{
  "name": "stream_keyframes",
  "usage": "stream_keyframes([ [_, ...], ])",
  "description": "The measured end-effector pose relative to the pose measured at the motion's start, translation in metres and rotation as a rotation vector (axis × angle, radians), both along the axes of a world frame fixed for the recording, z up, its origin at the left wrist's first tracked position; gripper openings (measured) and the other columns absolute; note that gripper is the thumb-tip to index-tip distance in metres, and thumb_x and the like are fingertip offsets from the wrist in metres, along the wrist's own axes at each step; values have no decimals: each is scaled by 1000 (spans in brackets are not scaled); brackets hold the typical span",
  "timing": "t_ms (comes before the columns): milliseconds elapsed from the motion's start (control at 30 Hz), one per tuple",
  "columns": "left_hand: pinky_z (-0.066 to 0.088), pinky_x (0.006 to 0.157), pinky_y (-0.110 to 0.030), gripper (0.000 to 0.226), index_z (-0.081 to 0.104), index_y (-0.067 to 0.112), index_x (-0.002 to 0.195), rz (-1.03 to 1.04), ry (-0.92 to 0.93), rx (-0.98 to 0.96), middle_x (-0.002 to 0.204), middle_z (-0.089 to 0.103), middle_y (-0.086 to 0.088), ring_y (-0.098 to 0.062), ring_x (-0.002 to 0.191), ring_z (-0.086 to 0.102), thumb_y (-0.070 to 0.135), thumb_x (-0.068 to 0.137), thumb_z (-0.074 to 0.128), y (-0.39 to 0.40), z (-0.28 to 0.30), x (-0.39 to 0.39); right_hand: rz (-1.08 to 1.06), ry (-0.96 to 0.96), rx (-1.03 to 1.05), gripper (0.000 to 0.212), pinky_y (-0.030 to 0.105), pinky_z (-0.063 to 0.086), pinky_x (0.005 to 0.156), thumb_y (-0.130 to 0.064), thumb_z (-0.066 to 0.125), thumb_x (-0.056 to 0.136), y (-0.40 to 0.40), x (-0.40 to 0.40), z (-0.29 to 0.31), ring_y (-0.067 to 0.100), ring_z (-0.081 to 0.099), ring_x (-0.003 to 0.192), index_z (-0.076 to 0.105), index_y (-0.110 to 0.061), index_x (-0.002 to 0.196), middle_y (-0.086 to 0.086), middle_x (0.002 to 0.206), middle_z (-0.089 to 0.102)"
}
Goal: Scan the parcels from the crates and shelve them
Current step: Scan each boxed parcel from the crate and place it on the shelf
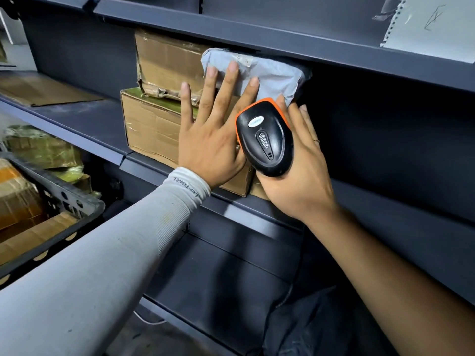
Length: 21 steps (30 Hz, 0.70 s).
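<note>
At a dark shelf (164, 173), the left hand (210, 140) presses a grey parcel (270, 75) with straight, spread fingers (226, 86); the right hand (300, 181) grips a scanner (264, 137).

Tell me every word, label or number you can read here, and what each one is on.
"LerTGIRL", roughly; the letters are small: on the cuff of the grey sleeve.
Oval badge on the scanner: too blurred to read.
White label on the grey parcel: too small to read.
Scribble on the grey sheet: not legible.
</note>
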State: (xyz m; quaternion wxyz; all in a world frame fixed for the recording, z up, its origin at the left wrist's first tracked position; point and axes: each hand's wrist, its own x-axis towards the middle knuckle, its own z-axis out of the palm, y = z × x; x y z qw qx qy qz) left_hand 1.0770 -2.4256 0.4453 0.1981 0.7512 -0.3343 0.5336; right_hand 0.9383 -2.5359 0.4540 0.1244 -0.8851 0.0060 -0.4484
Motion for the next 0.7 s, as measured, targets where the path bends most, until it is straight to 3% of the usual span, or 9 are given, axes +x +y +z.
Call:
stream_keyframes([
  [200, 13, 121, -71, 77, 20, 24, 166, -2, -2, 56, 171, 19, -17, -43, 157, 16, 53, 100, 49, 2, 7, 13, -27, -6, -146, 76, 42, 15, 129, -37, 52, 84, -28, 7, 12, 28, 30, 152, 47, -3, 152, 18, 160, 44],
  [367, 11, 123, -68, 79, 20, 23, 166, 0, 9, 55, 171, 18, -18, -44, 157, 15, 52, 99, 50, -1, 11, 13, -46, 60, -101, 76, 31, 9, 126, -28, 61, 83, -35, 8, 19, 19, 19, 147, 45, -9, 155, 14, 161, 42],
  [700, 11, 124, -66, 88, 16, 21, 166, -36, 66, 57, 172, 14, -18, -44, 158, 10, 55, 95, 55, -7, 10, 14, 36, 69, 39, 80, 35, 17, 125, -19, 63, 75, -31, 11, 26, 15, 24, 141, 47, -9, 153, 12, 157, 48],
])
